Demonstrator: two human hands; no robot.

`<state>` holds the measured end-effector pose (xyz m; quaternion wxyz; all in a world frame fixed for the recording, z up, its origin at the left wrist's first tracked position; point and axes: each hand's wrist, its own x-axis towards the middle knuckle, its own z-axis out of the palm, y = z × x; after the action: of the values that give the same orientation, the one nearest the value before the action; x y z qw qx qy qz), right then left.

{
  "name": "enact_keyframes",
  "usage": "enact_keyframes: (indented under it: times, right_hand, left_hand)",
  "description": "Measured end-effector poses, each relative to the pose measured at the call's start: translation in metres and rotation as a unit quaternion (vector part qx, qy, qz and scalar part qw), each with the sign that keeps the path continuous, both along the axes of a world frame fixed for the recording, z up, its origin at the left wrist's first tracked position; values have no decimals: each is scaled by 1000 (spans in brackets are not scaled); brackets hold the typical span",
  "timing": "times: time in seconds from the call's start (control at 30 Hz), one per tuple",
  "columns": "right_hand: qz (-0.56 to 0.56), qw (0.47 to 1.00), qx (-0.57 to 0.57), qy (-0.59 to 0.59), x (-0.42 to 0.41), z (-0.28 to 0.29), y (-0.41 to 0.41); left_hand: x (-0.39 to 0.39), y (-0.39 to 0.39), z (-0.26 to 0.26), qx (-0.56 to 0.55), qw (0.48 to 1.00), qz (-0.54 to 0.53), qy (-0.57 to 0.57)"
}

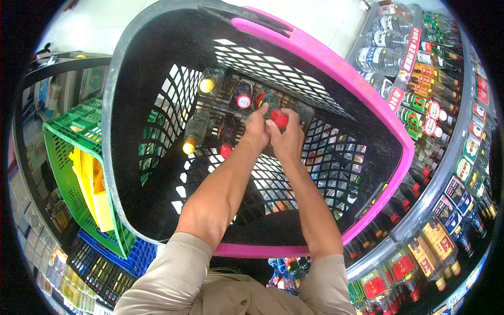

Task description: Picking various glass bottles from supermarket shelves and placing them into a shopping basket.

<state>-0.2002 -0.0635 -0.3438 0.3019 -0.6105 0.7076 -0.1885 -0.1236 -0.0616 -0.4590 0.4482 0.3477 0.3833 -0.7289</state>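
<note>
Both my hands reach down into a deep black plastic shopping basket [252, 236] with a pink and grey rim. My right hand [289, 138] has its fingers around the red cap [279, 118] of a bottle. Close beside it, my left hand [256, 128] is partly curled; what its fingers hold is hidden. On the basket floor stand two bottles with yellow caps [206, 85], one with a red-and-white cap [244, 101] and a dark one with a red cap [226, 151]. Another bottle [269, 95] shows just beyond my hands.
Shelves of bottles [417, 106] curve along the right, close to the pink rim. At left stands a green plastic crate [75, 189] with a yellow bag [92, 185] in it. Blue [138, 252] and black crates [102, 271] lie below. Pale floor tiles [323, 19] show beyond the basket.
</note>
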Motion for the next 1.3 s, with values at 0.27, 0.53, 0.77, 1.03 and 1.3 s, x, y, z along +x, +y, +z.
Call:
enact_keyframes:
  times: [0.27,0.53,0.77,1.03,1.3]
  right_hand:
    - [132,988,12,82,10,38,-15]
    - [108,982,-13,156,6,27,-12]
    - [53,989,-26,137,26,22,-13]
    - [-14,984,14,176,18,17,-17]
    - [-99,983,94,122,22,23,-22]
  left_hand:
    - [19,3,-29,1,997,-37,-66]
    - [5,-1,-24,29,999,-8,-45]
    - [23,-8,-13,33,994,-12,-101]
    - [14,-21,27,76,984,-44,-153]
    - [2,-12,-9,54,991,-32,-120]
